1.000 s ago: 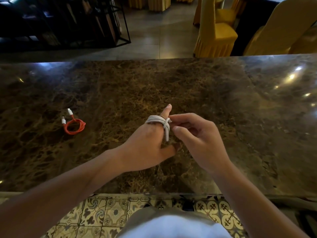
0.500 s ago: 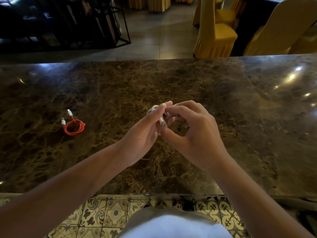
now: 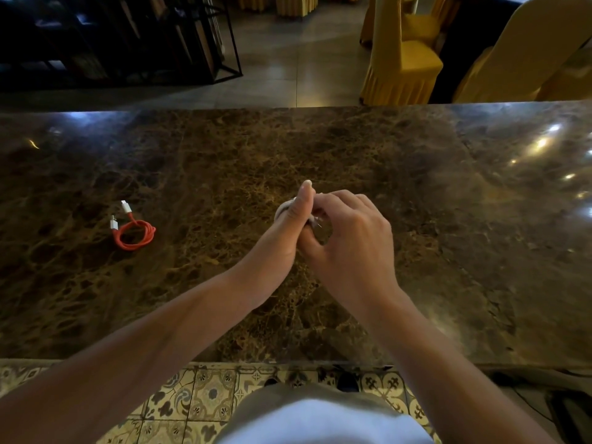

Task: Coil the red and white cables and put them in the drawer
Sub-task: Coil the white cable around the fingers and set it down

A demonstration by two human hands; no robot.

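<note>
In the head view, the white cable (image 3: 283, 209) was held above the middle of the marble worktop (image 3: 416, 219), wound around the left hand (image 3: 288, 232), whose fingers were closed. The right hand (image 3: 349, 238) was pinched on the cable's end. The red cable (image 3: 134, 233) lay coiled on the worktop, well apart to the left.

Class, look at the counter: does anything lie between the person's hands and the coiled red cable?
Nothing visible does. The red cable lies coiled on the marble counter, off to the left of the left hand and right hand, with only bare marble between. Both hands are busy with the white cable.
</note>
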